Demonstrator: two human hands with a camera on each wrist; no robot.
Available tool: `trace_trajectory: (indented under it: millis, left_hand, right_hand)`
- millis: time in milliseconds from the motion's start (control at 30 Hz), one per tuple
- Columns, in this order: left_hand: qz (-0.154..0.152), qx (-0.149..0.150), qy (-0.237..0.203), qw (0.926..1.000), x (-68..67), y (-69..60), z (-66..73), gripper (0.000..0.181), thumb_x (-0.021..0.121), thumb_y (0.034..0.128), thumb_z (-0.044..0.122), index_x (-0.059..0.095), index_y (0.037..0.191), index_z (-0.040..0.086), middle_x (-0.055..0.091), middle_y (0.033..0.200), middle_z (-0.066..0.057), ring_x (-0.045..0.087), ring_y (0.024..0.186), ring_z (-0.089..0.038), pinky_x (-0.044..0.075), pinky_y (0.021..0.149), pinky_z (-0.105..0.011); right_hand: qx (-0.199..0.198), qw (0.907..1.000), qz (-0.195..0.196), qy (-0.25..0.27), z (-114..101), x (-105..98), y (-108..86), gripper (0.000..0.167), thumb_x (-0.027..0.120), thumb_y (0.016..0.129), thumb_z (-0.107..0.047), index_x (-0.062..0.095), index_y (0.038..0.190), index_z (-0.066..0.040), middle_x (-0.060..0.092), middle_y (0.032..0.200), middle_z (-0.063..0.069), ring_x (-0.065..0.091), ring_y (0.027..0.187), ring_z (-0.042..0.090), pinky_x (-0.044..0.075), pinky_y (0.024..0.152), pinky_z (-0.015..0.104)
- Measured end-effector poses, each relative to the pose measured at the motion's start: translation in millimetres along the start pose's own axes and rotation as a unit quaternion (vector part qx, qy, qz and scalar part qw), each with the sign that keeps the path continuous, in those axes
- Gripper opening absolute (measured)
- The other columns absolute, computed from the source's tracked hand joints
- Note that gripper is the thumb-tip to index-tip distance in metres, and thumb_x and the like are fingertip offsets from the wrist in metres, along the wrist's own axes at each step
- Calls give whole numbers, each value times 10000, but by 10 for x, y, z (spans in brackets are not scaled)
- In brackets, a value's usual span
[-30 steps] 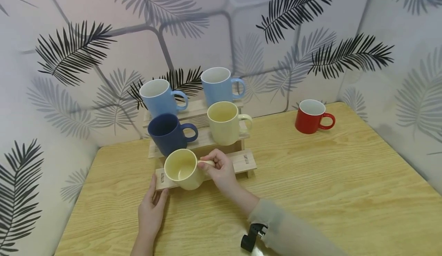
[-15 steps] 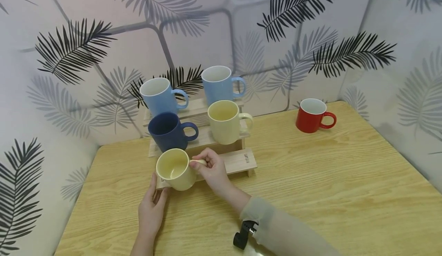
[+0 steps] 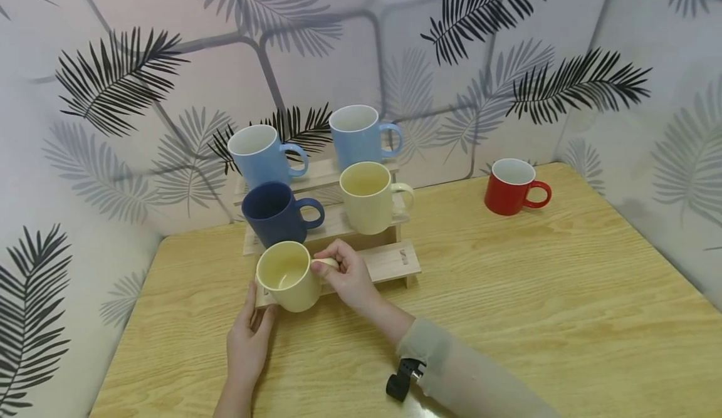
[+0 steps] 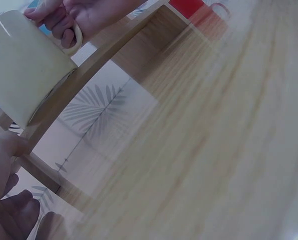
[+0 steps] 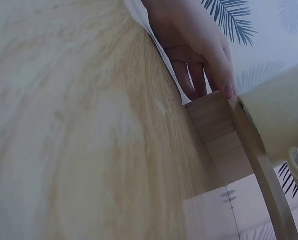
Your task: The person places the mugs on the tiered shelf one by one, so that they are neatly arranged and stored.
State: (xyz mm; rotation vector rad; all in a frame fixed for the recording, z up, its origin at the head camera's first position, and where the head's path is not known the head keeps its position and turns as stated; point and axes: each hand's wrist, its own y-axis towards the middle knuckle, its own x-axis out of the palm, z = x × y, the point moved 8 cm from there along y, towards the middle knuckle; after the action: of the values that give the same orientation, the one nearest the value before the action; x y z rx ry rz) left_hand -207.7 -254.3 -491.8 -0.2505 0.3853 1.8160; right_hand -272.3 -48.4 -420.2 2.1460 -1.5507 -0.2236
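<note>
My right hand (image 3: 351, 280) pinches the handle of a pale yellow mug (image 3: 293, 289) at the left end of the lowest step of a three-step wooden rack (image 3: 389, 262). In both wrist views the mug's base sits on the board, upright. My left hand (image 3: 247, 346) holds that step's left end, the thumb at the front edge and the fingers round the end. On the middle step stand a navy mug (image 3: 276, 220) and a second pale yellow mug (image 3: 366, 208). Two light blue mugs stand on top, one left (image 3: 259, 164) and one right (image 3: 358, 142).
A red mug (image 3: 504, 193) with a white inside stands alone on the wooden table (image 3: 536, 292), toward the back right. A wall (image 3: 429, 104) with a leaf pattern rises right behind the rack. A black strap mount (image 3: 402, 380) is on my right wrist.
My right hand has shifted the yellow mug a little left along the lowest step, to its left end; over the last half second it is nearly still. The left hand stays in place.
</note>
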Motion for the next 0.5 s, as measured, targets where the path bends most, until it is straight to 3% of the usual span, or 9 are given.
trace_trajectory:
  millis: [267,400,500]
  left_hand:
    - [7,-25,57,10000,-2,11,-13,638,603,960,197,273,1501,126,335,1490,-137,384,1317,-230,363,991,-161]
    - [-1,19,51,10000,-2,1,10,641,604,959,203,272,1502,130,341,1488,-140,387,1314,-230,363,989,-159]
    - [-12,48,72,10000,0,-3,19,644,605,959,208,270,1503,131,343,1487,-141,389,1313,-231,363,988,-159]
  right_hand:
    - [430,9966,-430,-557,-24,-10,8,143,643,903,-55,576,1006,19,633,884,90,472,708,95,395,581,166]
    - [657,9899,-631,-1091,-27,-38,0,146,654,916,-151,602,1016,-59,605,881,14,458,704,120,382,574,186]
    - [770,9847,-735,-1377,-31,-50,-10,157,661,917,-189,604,1024,-89,603,919,-2,496,752,123,441,617,195]
